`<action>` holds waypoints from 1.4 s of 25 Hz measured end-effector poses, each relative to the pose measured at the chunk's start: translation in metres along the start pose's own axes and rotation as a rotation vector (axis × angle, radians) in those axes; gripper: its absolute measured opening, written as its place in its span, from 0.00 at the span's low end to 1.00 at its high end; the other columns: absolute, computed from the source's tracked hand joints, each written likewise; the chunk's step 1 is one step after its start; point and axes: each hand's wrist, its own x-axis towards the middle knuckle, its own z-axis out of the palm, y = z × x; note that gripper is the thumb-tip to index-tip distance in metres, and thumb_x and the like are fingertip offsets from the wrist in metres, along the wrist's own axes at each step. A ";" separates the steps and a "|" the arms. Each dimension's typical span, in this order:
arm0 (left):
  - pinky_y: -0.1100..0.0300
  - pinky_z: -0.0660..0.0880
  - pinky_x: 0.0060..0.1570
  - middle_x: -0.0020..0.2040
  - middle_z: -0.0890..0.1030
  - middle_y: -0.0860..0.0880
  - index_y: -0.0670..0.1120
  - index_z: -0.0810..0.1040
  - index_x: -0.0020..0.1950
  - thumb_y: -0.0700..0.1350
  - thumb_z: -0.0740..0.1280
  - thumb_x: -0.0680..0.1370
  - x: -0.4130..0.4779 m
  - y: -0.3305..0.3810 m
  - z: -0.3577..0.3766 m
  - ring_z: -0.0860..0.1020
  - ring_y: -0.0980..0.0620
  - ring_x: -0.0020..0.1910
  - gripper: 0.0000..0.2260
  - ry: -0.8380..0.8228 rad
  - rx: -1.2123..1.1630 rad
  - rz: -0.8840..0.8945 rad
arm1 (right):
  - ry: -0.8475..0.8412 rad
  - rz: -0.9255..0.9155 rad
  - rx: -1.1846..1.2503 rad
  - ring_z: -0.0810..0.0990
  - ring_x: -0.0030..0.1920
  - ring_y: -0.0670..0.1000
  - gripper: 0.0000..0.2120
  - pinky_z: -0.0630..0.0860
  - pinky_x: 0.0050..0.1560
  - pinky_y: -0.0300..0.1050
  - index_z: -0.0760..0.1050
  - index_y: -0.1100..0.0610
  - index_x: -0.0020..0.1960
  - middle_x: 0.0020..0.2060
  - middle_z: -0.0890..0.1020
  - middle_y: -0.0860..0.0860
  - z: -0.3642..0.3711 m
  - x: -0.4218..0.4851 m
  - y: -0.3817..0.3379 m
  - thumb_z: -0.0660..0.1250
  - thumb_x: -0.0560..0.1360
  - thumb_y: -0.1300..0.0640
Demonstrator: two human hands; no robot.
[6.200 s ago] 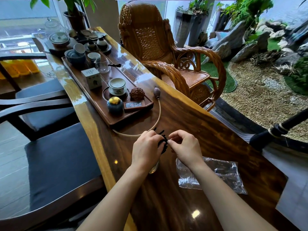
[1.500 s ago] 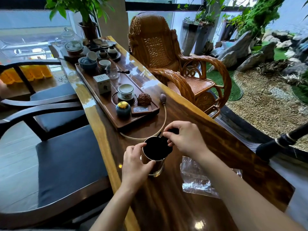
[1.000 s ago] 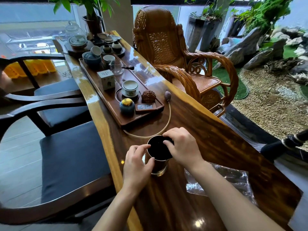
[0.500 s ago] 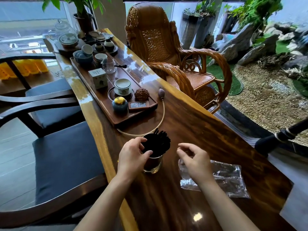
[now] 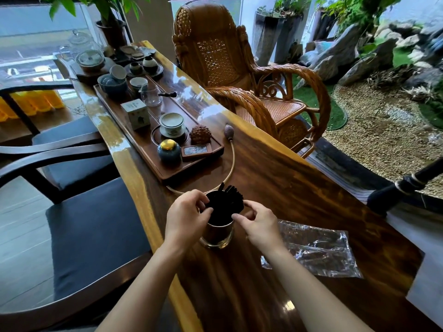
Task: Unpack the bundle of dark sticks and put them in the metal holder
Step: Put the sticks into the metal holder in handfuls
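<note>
Dark sticks [image 5: 226, 204]: count unclear, standing in one shiny metal cylindrical holder [image 5: 217, 236].
Left hand [image 5: 185, 218]: at 9 o'clock, fingertips pinching sticks.
Right hand [image 5: 260, 225]: at 3 o'clock, fingers curled; grip unclear.

We see a glossy wooden table [image 5: 275, 168] running up the frame, a wicker rocking chair [image 5: 215, 58] at upper centre, dark cushioned chairs [image 5: 91, 231] at left, daylit windows [image 5: 31, 27] upper left.
</note>
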 end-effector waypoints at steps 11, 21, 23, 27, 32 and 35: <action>0.53 0.76 0.58 0.61 0.83 0.47 0.48 0.77 0.68 0.48 0.79 0.69 0.060 0.013 0.009 0.79 0.46 0.62 0.28 -0.434 0.335 -0.013 | -0.122 -0.073 -0.094 0.84 0.52 0.51 0.20 0.80 0.55 0.50 0.84 0.52 0.58 0.50 0.87 0.50 -0.005 0.024 -0.022 0.80 0.67 0.53; 0.53 0.79 0.50 0.48 0.86 0.46 0.46 0.84 0.55 0.46 0.76 0.70 0.061 0.023 0.008 0.82 0.46 0.49 0.14 -0.506 0.248 0.077 | -0.317 -0.191 -0.061 0.84 0.50 0.46 0.19 0.81 0.54 0.45 0.86 0.49 0.54 0.46 0.88 0.46 -0.014 0.048 -0.028 0.81 0.65 0.59; 0.52 0.80 0.48 0.46 0.86 0.46 0.45 0.85 0.53 0.46 0.76 0.71 0.060 0.023 0.001 0.83 0.48 0.47 0.12 -0.518 0.235 0.054 | -0.365 -0.198 -0.037 0.84 0.42 0.44 0.17 0.80 0.42 0.38 0.86 0.50 0.53 0.43 0.88 0.46 -0.014 0.048 -0.031 0.81 0.65 0.58; 0.51 0.83 0.43 0.39 0.86 0.47 0.44 0.85 0.47 0.41 0.74 0.71 0.058 0.019 -0.008 0.84 0.51 0.39 0.06 -0.489 0.135 -0.099 | -0.420 -0.177 -0.080 0.81 0.30 0.43 0.11 0.73 0.25 0.37 0.85 0.53 0.49 0.36 0.85 0.49 -0.011 0.054 -0.044 0.79 0.67 0.57; 0.56 0.80 0.49 0.52 0.85 0.48 0.46 0.77 0.65 0.41 0.70 0.74 0.039 0.012 -0.001 0.83 0.47 0.52 0.19 -0.262 0.122 -0.129 | -0.308 -0.237 -0.241 0.83 0.47 0.49 0.15 0.77 0.46 0.42 0.83 0.51 0.55 0.42 0.84 0.45 0.003 0.049 -0.060 0.77 0.70 0.55; 0.56 0.80 0.51 0.54 0.84 0.46 0.45 0.61 0.78 0.43 0.69 0.77 0.021 0.005 0.004 0.82 0.47 0.54 0.32 -0.128 0.065 -0.156 | -0.212 -0.230 -0.225 0.83 0.51 0.49 0.27 0.77 0.54 0.44 0.76 0.51 0.69 0.43 0.85 0.45 0.003 0.037 -0.056 0.77 0.71 0.55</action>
